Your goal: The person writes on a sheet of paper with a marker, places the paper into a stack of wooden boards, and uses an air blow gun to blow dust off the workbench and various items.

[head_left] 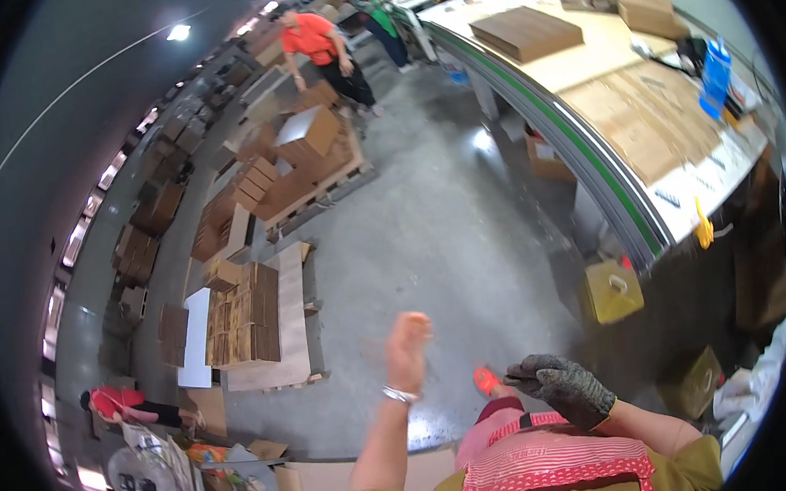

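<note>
My left hand (407, 351) is bare, with a bracelet (401, 394) at the wrist. It is raised over the grey floor, touching nothing; its fingers are smeared by motion. My right hand (565, 389) wears a dark grey work glove and is in front of my body, above the red patterned apron (556, 468). Its fingers point left, slightly apart, and I see nothing held between them. An orange shoe (485, 380) shows on the floor between my two hands.
At the right stands a long workbench with a green-striped edge (574, 134), bearing flat cardboard (640, 117) and a blue bottle (716, 77). Below it sits a yellow jerrycan (615, 292). Stacked cartons (246, 315) on pallets line the left. A person in orange (311, 45) stands beyond them.
</note>
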`<state>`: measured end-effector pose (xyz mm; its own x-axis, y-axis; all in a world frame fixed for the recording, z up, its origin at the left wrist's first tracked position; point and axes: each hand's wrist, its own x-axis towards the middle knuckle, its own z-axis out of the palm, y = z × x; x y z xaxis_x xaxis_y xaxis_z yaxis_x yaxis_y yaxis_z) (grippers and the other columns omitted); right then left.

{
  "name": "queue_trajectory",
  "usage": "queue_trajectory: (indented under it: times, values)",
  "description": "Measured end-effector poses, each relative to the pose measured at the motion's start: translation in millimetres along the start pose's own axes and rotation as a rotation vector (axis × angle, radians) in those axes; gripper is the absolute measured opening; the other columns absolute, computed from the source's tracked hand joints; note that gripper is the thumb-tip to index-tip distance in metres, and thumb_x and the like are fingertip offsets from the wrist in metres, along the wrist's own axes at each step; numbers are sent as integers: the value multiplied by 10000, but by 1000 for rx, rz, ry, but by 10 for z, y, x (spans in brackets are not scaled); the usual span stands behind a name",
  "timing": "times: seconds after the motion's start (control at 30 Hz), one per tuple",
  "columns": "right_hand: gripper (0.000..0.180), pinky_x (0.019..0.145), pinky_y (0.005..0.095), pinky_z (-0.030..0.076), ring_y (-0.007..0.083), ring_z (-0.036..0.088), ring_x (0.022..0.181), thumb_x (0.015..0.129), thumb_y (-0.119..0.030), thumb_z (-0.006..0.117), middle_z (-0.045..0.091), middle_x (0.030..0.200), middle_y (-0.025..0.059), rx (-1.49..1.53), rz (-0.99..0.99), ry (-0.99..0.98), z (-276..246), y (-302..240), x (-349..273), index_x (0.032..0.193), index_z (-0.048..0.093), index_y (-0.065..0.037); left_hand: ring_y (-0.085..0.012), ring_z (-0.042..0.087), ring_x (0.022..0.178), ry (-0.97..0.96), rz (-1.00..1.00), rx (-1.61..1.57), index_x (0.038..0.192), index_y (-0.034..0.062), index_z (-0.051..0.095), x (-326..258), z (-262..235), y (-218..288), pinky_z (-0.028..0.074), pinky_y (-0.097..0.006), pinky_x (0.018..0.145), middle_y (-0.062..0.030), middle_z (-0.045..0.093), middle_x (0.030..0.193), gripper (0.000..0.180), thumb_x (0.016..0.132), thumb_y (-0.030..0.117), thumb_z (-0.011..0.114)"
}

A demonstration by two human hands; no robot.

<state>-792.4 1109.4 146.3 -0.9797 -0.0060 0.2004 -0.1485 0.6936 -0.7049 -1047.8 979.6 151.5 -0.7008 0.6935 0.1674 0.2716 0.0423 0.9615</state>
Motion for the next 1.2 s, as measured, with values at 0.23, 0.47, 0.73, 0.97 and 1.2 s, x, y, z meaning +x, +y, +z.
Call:
queue_trajectory:
  times: [0.23,0.47,0.73,0.97,1.2]
  values:
    - [365,902,343,415,287,538,1029,857,-255,539,563,1109,128,1064,226,18,333,143,797,1180,536,-86,-281,574,784,-206,414,422,944,56,590,-245,373,-35,463,-339,693,-118,581,880,164,851,185,548]
    - [459,988,356,364,195,457,1168,830,-221,594,482,1254,99,731,-99,-236,308,45,1810,1248,477,-72,-308,564,721,-84,504,366,856,51,584,245,-528,-189,455,-356,631,-104,574,797,223,831,273,602]
    - [457,975,333,379,192,472,1150,813,-188,618,480,1256,110,530,-226,-614,576,31,2808,1217,478,-27,-224,490,775,75,178,123,827,35,544,233,-1269,-348,399,-323,725,-74,525,801,292,891,320,531]
    - [452,969,331,384,189,475,1143,817,-195,616,485,1250,108,752,33,-681,826,-61,3470,1215,480,-29,-259,436,745,537,86,140,776,10,453,135,-1574,-439,371,-340,722,-103,398,726,276,927,242,455]
    - [447,964,330,388,186,479,1136,821,-202,614,489,1244,105,865,-119,-1125,1653,-288,4450,1213,482,-31,-277,466,780,1025,26,451,794,10,461,-196,-2177,-263,391,-341,730,-101,449,793,268,924,244,445]
